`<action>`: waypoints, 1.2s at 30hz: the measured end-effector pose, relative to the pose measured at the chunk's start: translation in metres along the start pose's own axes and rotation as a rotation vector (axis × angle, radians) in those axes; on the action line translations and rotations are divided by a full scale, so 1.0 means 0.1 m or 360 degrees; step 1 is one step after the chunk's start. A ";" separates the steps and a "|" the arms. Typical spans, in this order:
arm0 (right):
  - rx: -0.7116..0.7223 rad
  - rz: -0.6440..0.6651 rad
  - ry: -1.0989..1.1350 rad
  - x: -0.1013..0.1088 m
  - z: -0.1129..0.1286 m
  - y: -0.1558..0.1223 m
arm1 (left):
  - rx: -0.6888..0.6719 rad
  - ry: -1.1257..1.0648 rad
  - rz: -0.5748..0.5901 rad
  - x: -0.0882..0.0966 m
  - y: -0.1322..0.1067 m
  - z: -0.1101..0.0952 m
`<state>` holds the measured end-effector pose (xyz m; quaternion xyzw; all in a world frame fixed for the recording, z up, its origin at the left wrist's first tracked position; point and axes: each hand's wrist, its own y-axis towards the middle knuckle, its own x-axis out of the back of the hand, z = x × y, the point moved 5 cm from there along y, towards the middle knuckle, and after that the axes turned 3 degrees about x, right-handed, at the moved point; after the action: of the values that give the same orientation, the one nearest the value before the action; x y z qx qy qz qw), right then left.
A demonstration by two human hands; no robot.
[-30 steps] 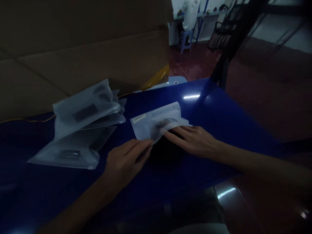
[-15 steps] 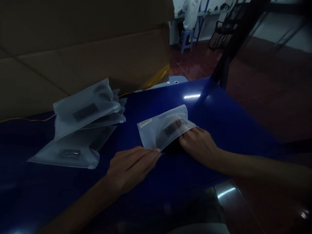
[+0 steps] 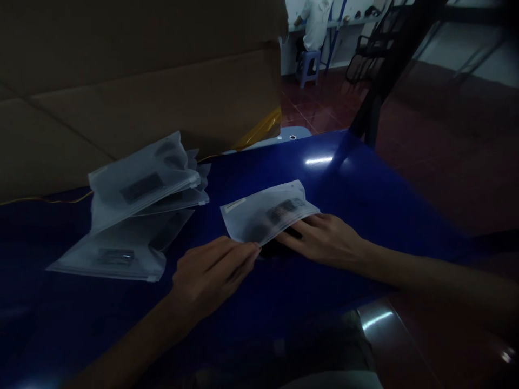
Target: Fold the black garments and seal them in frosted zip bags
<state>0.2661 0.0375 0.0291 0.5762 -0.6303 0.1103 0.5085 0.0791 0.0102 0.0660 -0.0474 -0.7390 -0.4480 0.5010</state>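
"While the left hand pinches the lower edge of the frosted bag, what's the right hand doing?"

"It's open, its fingers flat and tucked under the bag's zip edge."

"Where's the bag?"

"Just above the blue desk, near a pile of frosted bags, with a cardboard box behind them."

I have a frosted zip bag near the middle of the blue table, its sealed strip angled to the right, a white label near one corner and a dark packet blurred inside. Toward the table's left side, more frosted zip bags lie overlapping in a loose pile.
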 end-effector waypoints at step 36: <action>0.0309 -0.0796 0.0404 0.19 0.19 0.00 | -0.0302 -0.0175 0.0147 -0.17 -0.12 0.09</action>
<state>0.2600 0.0122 0.0352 0.7413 -0.3866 0.1126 0.5370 0.0756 0.0160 0.0443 -0.1530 -0.7166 -0.4891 0.4731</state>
